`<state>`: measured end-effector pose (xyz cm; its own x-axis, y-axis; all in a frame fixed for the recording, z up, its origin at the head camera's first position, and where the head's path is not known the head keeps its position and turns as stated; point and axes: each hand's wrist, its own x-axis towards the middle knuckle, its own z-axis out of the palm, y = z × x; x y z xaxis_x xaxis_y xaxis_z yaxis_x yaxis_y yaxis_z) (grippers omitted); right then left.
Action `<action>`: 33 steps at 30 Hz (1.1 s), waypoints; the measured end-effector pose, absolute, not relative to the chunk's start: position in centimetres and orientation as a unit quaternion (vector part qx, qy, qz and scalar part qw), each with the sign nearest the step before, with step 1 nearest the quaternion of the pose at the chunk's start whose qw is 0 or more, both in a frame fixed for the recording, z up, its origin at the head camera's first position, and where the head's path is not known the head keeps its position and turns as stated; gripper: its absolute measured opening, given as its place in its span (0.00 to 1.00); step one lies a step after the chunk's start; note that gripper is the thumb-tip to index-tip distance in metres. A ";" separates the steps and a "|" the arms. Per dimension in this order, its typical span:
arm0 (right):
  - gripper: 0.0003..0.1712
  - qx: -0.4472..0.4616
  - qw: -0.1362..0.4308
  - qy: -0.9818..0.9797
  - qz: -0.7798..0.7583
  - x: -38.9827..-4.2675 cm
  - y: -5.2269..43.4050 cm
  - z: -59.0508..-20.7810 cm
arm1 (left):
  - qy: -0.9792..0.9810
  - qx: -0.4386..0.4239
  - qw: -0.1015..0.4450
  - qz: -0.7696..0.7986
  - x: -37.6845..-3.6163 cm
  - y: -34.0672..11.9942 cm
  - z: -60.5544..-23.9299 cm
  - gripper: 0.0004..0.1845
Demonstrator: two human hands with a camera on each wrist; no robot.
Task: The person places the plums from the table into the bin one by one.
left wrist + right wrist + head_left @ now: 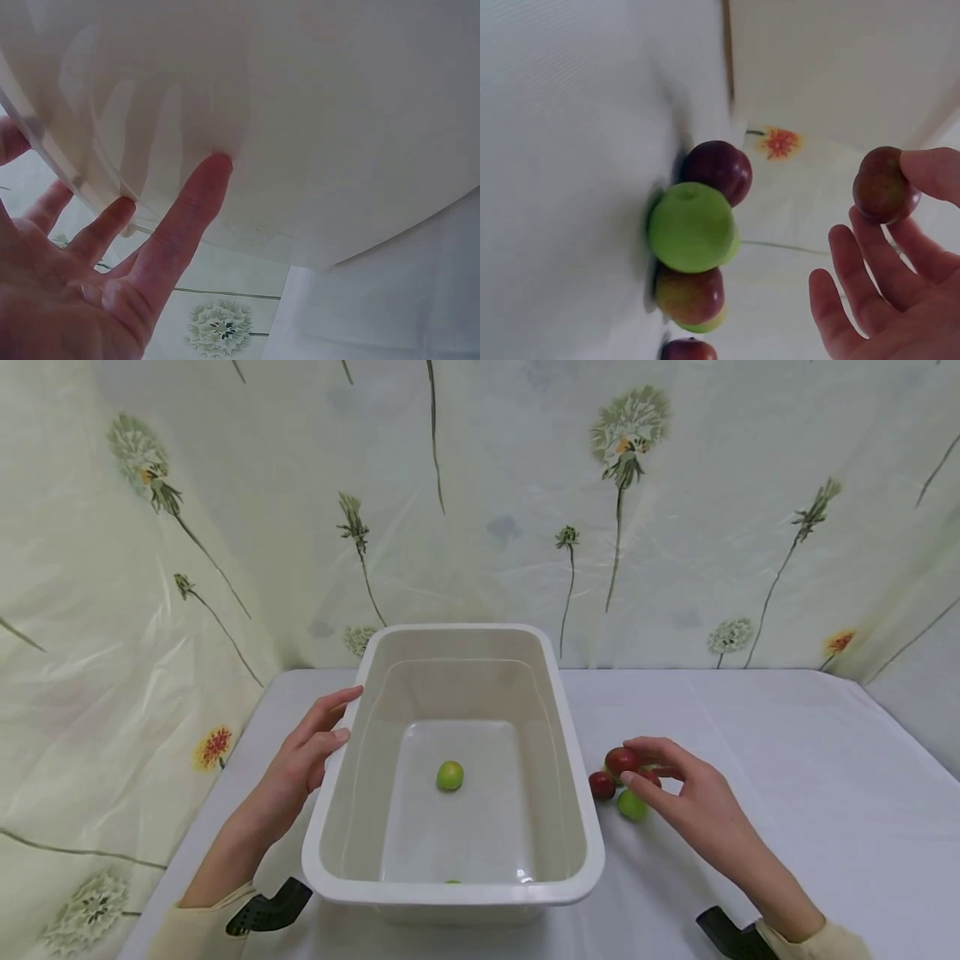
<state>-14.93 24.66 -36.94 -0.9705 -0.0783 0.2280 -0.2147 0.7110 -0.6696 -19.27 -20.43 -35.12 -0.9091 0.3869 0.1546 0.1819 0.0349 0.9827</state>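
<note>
White-clothed table [787, 752] bears a tub [581, 760] before dandelion-print sheeting [487, 485]

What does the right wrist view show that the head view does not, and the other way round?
Only the right wrist view shows the fruit pile from close by, with more pieces stacked under the green fruit, and the thumb pressing the lifted red fruit against the fingers. Only the head view shows the white tub, a green fruit inside it, and the left hand resting on the tub's side. Both show the right hand pinching that red fruit, beside the pile on the white table.
</note>
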 end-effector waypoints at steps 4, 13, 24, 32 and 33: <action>0.21 0.088 0.101 -0.914 0.384 -15.1 24.4 -36.5 | 0.715 0.201 0.076 0.665 -19.3 -20.4 -35.2 0.25; 0.24 0.098 0.114 -0.899 0.411 -15.7 23.8 -35.5 | 0.714 0.202 0.078 0.666 -19.3 -20.5 -35.1 0.25; 0.23 0.112 0.138 -0.881 0.439 -16.6 23.7 -34.3 | 0.715 0.197 0.078 0.666 -19.2 -20.4 -35.2 0.25; 0.24 0.125 0.168 -0.882 0.423 -17.2 23.3 -33.2 | 0.714 0.198 0.075 0.667 -19.2 -20.3 -35.2 0.25; 0.24 0.125 0.170 -0.880 0.425 -17.3 23.2 -33.1 | 0.714 0.197 0.075 0.667 -19.2 -20.3 -35.2 0.25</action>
<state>-17.31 23.23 -33.12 -0.9107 -0.0752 0.4061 -0.3650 0.6068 -0.7061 -19.16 -20.31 -35.16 -0.9111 0.3815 0.1561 0.1817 0.0319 0.9828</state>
